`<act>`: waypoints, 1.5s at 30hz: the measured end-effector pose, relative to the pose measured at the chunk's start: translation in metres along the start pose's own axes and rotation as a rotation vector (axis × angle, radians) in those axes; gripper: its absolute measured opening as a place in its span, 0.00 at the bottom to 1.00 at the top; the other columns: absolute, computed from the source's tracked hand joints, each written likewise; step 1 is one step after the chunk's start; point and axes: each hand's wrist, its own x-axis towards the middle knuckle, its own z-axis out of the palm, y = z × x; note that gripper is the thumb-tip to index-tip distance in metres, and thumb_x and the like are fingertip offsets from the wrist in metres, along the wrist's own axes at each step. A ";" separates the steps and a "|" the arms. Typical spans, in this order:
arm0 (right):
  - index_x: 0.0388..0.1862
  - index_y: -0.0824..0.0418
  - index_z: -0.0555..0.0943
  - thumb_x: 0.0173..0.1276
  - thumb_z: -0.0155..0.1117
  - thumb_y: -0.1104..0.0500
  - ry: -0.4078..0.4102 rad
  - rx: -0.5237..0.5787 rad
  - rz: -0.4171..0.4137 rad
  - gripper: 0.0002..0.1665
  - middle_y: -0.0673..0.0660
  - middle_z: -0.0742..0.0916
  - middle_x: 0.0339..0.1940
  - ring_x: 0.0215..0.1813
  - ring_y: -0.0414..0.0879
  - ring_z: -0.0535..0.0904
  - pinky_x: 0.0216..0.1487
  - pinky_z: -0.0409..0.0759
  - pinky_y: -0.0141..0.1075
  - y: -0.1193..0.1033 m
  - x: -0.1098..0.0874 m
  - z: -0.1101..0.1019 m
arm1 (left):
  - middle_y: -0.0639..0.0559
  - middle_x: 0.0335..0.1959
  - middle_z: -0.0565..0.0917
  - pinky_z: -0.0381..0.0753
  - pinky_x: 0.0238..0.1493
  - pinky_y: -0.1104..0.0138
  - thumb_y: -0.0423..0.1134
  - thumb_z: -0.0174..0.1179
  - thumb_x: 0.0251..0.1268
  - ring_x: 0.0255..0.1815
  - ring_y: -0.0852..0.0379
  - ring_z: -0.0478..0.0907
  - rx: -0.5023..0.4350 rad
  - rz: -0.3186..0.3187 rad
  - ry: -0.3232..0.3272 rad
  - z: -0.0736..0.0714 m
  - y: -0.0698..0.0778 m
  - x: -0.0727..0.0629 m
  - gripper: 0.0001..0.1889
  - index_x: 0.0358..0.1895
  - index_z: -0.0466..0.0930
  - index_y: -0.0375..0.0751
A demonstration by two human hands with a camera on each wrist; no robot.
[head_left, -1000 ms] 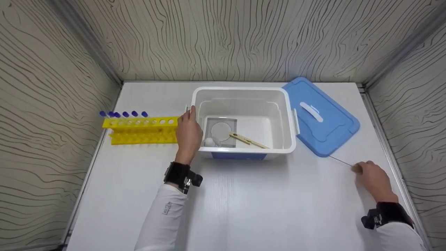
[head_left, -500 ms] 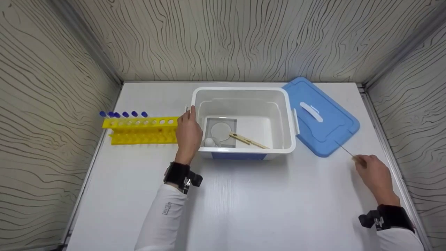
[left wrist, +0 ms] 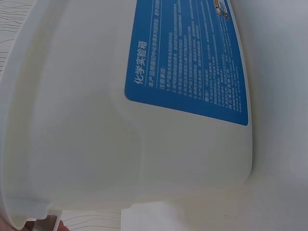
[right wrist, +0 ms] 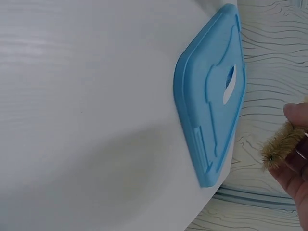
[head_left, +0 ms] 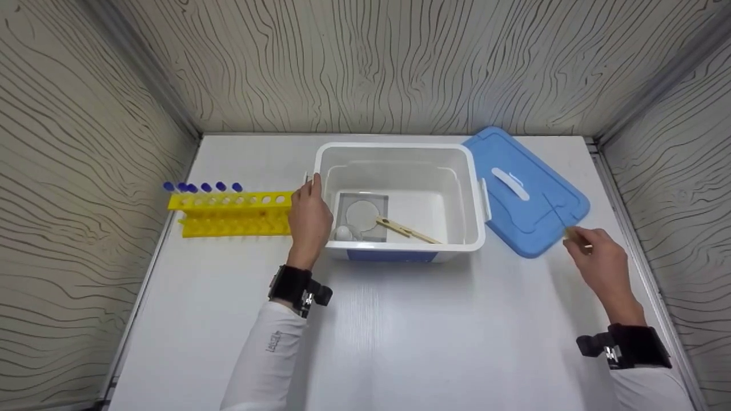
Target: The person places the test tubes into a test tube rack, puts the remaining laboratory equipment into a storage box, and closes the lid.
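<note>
My left hand [head_left: 310, 221] grips the left side of a white plastic storage box [head_left: 400, 247], by its rim and handle. In the left wrist view, fingertips [left wrist: 62, 226] show beside that handle. At the right, my right hand [head_left: 602, 262] pinches a test tube brush by its tan bristles [right wrist: 283, 146]. The brush's thin wire stem points up and left over the blue lid [head_left: 514, 228]. Inside the box lie a grey wire gauze square [head_left: 362, 216] with a round pale centre, a wooden test tube clamp [head_left: 408, 229], and a small clear object with a white knob [head_left: 343, 233].
Left of the box stands a yellow test tube rack [head_left: 237, 225], holding several tubes with blue caps [head_left: 206, 186]. The lid lies angled against the box's right side, its white handle up. Wood-patterned walls [head_left: 365, 68] enclose the white table [head_left: 400, 342].
My right hand has moved up and left with the brush, whose stem has swung from beside the lid's front corner to over the lid. The left hand stays on the box.
</note>
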 end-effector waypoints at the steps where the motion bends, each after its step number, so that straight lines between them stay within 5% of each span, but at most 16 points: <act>1: 0.57 0.76 0.83 0.71 0.69 0.68 0.007 0.006 -0.005 0.18 0.73 0.85 0.44 0.42 0.06 0.59 0.41 0.61 0.03 -0.004 0.002 0.000 | 0.31 0.68 0.80 0.89 0.54 0.45 0.26 0.54 0.75 0.67 0.30 0.79 0.003 0.002 0.001 0.000 0.000 0.000 0.27 0.76 0.71 0.35; 15: 0.52 0.78 0.85 0.64 0.68 0.75 0.090 0.094 -0.206 0.16 0.73 0.86 0.39 0.42 0.11 0.66 0.43 0.65 0.04 -0.062 0.020 0.004 | 0.32 0.69 0.79 0.87 0.60 0.45 0.27 0.54 0.76 0.69 0.31 0.77 0.005 -0.012 -0.028 -0.001 0.000 0.000 0.28 0.78 0.69 0.35; 37: 0.53 0.74 0.86 0.65 0.70 0.75 0.066 0.171 -0.332 0.17 0.68 0.91 0.38 0.39 0.21 0.72 0.41 0.68 0.08 -0.131 0.042 0.012 | 0.32 0.70 0.78 0.86 0.61 0.44 0.27 0.53 0.76 0.70 0.32 0.77 0.001 -0.035 -0.046 -0.001 0.001 0.001 0.28 0.78 0.68 0.36; 45: 0.59 0.75 0.84 0.68 0.69 0.73 0.031 0.178 -0.410 0.20 0.66 0.89 0.37 0.36 0.33 0.72 0.38 0.66 0.14 -0.159 0.053 0.017 | 0.32 0.69 0.79 0.87 0.57 0.43 0.26 0.53 0.75 0.68 0.30 0.78 -0.010 -0.016 -0.022 -0.001 0.000 0.001 0.28 0.77 0.69 0.36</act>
